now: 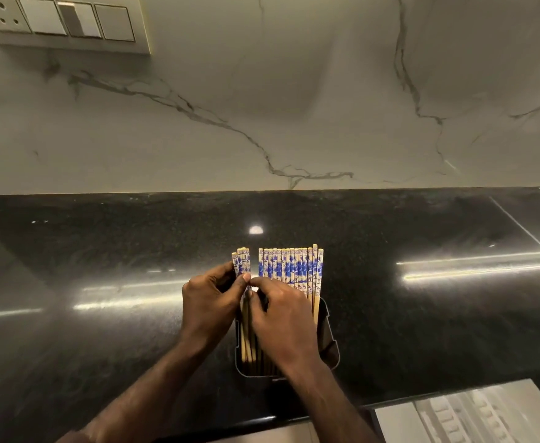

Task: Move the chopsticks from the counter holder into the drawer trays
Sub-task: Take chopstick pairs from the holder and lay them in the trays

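Chopsticks (289, 266): all apparently in counter holder (328, 340), none yet moved; left hand (209, 303) pinching a few apart, right hand (283, 318) closed on neighbouring sticks; drawer trays (473, 414) await.

We find no text, label, brand or number that can be read anywhere in this frame. The chopsticks (289, 266) at the centre carry only a blue floral and scroll pattern on their upper ends, with no characters we can make out. The switch plate (67, 22) at the upper left of the frame shows a socket and blank rockers, unmarked. The dark holder (329, 340) shows no marking, and the pale trays (473, 414) at the lower right are too blurred for us to tell
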`<control>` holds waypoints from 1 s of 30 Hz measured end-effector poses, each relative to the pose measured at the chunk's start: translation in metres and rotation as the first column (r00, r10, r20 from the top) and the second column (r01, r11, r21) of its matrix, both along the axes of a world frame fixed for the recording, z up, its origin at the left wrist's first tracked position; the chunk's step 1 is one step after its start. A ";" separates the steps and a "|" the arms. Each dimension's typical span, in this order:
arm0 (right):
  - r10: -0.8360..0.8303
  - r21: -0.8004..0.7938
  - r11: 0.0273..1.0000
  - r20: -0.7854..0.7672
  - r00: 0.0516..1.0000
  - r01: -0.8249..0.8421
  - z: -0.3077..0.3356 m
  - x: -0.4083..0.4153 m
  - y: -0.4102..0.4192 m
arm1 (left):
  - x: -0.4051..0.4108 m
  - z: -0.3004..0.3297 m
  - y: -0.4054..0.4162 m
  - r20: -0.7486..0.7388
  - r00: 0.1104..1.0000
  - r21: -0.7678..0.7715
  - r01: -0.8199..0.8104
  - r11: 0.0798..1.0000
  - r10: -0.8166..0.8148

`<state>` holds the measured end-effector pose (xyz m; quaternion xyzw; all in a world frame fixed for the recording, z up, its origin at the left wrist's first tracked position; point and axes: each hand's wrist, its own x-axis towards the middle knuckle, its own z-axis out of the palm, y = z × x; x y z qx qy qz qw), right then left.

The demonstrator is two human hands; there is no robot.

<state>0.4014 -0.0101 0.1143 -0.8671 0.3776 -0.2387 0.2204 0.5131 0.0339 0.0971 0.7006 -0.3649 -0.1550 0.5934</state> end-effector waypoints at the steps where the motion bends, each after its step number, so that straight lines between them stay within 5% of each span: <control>1: 0.000 0.008 1.000 0.004 1.000 0.000 0.000 0.000 0.000 | 0.001 0.001 -0.001 -0.026 1.000 0.011 -0.006 1.000 0.006; 16: -0.009 0.144 0.990 0.016 1.000 0.007 -0.002 -0.001 0.005 | -0.008 0.011 0.006 -0.069 0.984 -0.021 -0.169 0.985 0.167; 21: 0.000 0.276 0.961 0.104 0.995 -0.029 0.009 -0.005 0.003 | -0.004 0.028 0.006 -0.100 0.995 -0.066 -0.001 0.998 -0.006; 30: 0.016 0.642 0.703 0.416 0.909 -0.306 0.037 -0.026 -0.008 | 0.019 0.114 0.001 -0.315 0.905 -0.282 0.197 0.939 -0.285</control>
